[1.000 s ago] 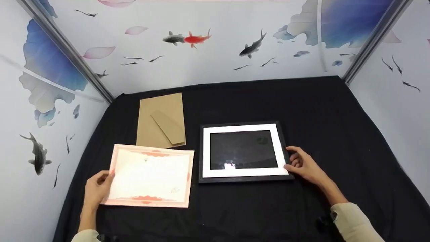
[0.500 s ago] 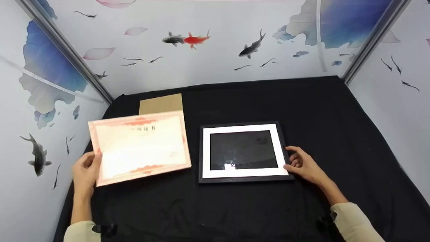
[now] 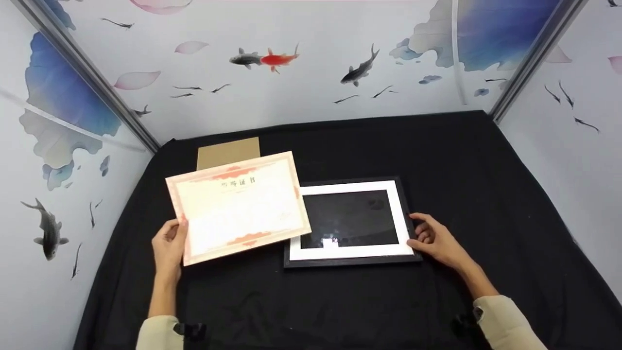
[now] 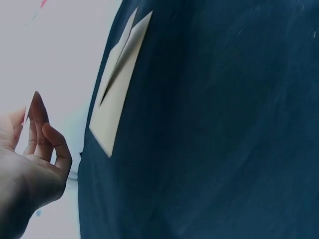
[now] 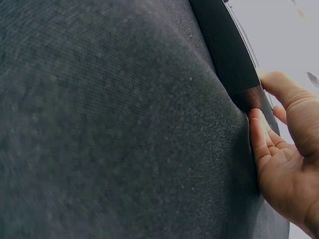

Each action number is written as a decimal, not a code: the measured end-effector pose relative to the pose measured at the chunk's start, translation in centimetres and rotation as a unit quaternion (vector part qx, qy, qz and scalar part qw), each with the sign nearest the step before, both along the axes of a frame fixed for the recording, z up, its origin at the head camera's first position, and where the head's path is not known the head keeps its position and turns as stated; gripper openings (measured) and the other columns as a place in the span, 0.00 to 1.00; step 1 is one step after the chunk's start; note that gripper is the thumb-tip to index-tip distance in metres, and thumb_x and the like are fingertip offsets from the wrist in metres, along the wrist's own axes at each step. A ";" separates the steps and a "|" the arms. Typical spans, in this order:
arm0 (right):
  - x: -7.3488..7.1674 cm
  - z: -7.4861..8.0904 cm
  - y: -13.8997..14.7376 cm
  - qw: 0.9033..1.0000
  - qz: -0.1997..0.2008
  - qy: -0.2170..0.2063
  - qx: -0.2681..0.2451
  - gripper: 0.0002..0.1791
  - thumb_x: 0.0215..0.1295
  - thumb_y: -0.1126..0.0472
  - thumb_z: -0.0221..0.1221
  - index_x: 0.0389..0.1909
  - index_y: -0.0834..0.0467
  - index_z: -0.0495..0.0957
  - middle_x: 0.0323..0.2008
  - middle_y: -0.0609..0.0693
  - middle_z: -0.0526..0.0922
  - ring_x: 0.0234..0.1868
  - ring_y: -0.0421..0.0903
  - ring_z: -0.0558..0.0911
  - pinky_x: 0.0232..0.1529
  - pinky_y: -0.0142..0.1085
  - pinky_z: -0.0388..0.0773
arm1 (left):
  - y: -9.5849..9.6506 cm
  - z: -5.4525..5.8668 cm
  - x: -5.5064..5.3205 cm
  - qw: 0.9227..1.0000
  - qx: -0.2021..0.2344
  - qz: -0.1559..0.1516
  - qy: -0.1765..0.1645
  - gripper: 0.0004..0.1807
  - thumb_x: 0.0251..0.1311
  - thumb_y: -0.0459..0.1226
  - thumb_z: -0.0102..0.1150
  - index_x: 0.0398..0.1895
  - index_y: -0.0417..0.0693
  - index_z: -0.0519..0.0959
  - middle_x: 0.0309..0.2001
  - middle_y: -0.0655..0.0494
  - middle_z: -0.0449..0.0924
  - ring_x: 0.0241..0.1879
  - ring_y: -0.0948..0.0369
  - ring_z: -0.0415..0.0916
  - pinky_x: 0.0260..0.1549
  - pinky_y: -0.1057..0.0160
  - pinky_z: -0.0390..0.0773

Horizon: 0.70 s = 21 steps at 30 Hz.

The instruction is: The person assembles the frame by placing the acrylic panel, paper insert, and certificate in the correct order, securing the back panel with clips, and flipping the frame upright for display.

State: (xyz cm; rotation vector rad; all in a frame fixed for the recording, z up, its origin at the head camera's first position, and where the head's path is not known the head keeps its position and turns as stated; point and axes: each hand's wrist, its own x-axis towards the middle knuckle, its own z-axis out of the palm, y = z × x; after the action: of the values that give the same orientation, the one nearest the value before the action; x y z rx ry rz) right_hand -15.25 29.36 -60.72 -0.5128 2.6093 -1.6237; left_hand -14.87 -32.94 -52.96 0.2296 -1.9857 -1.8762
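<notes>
My left hand [image 3: 167, 245] pinches the left edge of a certificate [image 3: 238, 209] with a pink-and-red border. The sheet is tilted, its right end lying across the view of a black picture frame [image 3: 353, 263]; whether they touch I cannot tell. That frame has a white mat around a dark, reflective middle. At its right edge my right hand [image 3: 437, 243] grips it, thumb by the front and fingers at the side. Seen from the right wrist, the hand [image 5: 289, 149] holds the dark frame edge [image 5: 229, 45]. From the left wrist, thumb and fingers [image 4: 42, 134] pinch the thin sheet edge-on.
Behind the certificate lies a tan backing board [image 3: 228, 153], mostly hidden in the head view. Its stand flap shows in the left wrist view, on the board [image 4: 112, 109]. Black cloth [image 3: 461, 165] covers the table, and painted panels [image 3: 311, 97] enclose it.
The certificate, in my left hand, has gone up and leftward over the backing board, then right until it overlaps the picture frame in view. My right hand has kept its grip on the frame.
</notes>
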 end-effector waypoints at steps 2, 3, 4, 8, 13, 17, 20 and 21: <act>0.1 -0.1 0.0 1.000 -0.007 -0.005 -0.005 0.36 0.52 0.63 0.69 0.62 0.61 0.66 0.35 0.58 0.73 0.30 0.48 0.75 0.29 0.30 0.73 | 0.6 -0.5 -0.1 1.000 0.011 -0.007 -0.005 0.13 0.60 0.30 0.59 0.41 0.24 0.76 0.41 0.37 0.78 0.38 0.56 0.75 0.35 0.67 0.74; 0.2 -0.1 0.0 1.000 -0.010 -0.007 -0.009 0.36 0.51 0.64 0.69 0.62 0.61 0.67 0.35 0.58 0.73 0.30 0.48 0.75 0.28 0.30 0.73 | 0.9 -0.7 -0.2 1.000 0.014 -0.011 -0.008 0.13 0.60 0.30 0.58 0.41 0.24 0.76 0.42 0.37 0.78 0.38 0.56 0.75 0.36 0.67 0.74; 0.2 -0.1 0.0 1.000 -0.011 -0.008 -0.011 0.36 0.51 0.64 0.69 0.62 0.61 0.67 0.35 0.58 0.73 0.30 0.48 0.75 0.28 0.30 0.73 | 1.2 -0.9 -0.3 1.000 0.016 -0.015 -0.010 0.13 0.60 0.31 0.58 0.41 0.24 0.76 0.42 0.37 0.78 0.39 0.56 0.75 0.36 0.67 0.74; 0.4 -0.4 0.0 1.000 -0.006 -0.011 -0.014 0.36 0.52 0.63 0.69 0.62 0.60 0.66 0.36 0.58 0.73 0.31 0.48 0.75 0.29 0.31 0.74 | 2.5 -1.6 -0.7 0.999 0.016 -0.024 -0.022 0.12 0.61 0.32 0.58 0.41 0.26 0.77 0.40 0.37 0.78 0.37 0.56 0.76 0.33 0.67 0.75; 0.4 -0.4 0.1 1.000 -0.007 -0.013 -0.015 0.35 0.52 0.64 0.69 0.62 0.60 0.67 0.36 0.59 0.73 0.30 0.49 0.75 0.29 0.31 0.74 | 4.5 -2.1 -1.5 0.999 0.003 -0.040 -0.023 0.12 0.61 0.32 0.58 0.41 0.27 0.78 0.40 0.37 0.79 0.39 0.56 0.77 0.37 0.66 0.75; 0.4 0.5 -0.1 1.000 -0.004 -0.013 -0.023 0.35 0.51 0.67 0.68 0.61 0.64 0.66 0.36 0.63 0.73 0.30 0.51 0.75 0.28 0.32 0.74 | 6.1 -2.4 -2.2 0.998 -0.001 -0.050 -0.024 0.12 0.61 0.32 0.58 0.41 0.27 0.78 0.42 0.38 0.79 0.42 0.56 0.77 0.41 0.66 0.74; 0.5 1.8 -0.5 0.999 0.004 -0.024 -0.034 0.35 0.52 0.68 0.68 0.61 0.67 0.66 0.36 0.67 0.72 0.31 0.54 0.74 0.28 0.32 0.74 | 7.2 -2.6 -2.7 0.998 0.006 -0.061 -0.030 0.13 0.61 0.33 0.58 0.41 0.28 0.78 0.43 0.40 0.79 0.43 0.56 0.77 0.42 0.65 0.73; 0.5 2.2 -0.5 0.999 0.006 -0.030 -0.037 0.35 0.52 0.69 0.68 0.61 0.68 0.65 0.36 0.68 0.72 0.31 0.55 0.74 0.29 0.33 0.74 | 7.6 -2.7 -2.8 0.997 0.007 -0.067 -0.032 0.12 0.61 0.33 0.58 0.41 0.29 0.78 0.43 0.41 0.79 0.43 0.56 0.77 0.42 0.65 0.73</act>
State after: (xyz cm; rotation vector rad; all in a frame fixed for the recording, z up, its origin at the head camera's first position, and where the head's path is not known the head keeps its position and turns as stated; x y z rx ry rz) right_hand -14.76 28.84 -58.51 -0.4744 2.5062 -1.7093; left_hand -17.67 -25.34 -55.64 0.1672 -2.0777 -1.9879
